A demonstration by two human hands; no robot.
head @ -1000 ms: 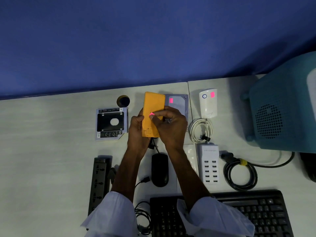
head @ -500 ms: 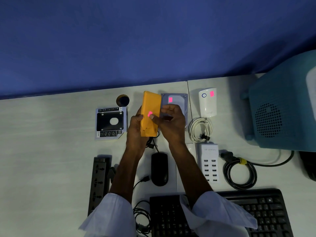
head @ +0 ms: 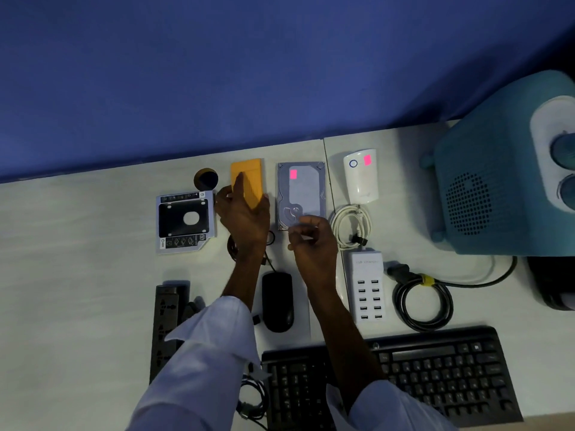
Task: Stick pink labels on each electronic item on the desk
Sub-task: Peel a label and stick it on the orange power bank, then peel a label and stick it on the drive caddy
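My left grip (head: 245,219) rests released on the orange device (head: 253,175) (lying on the tabletop (head: 93,275)); right grip (head: 314,244) clenched, empty.

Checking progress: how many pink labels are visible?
2: one on the grey metal hard drive, one on the white plastic device. Another may be hidden under the left hand on the orange case.
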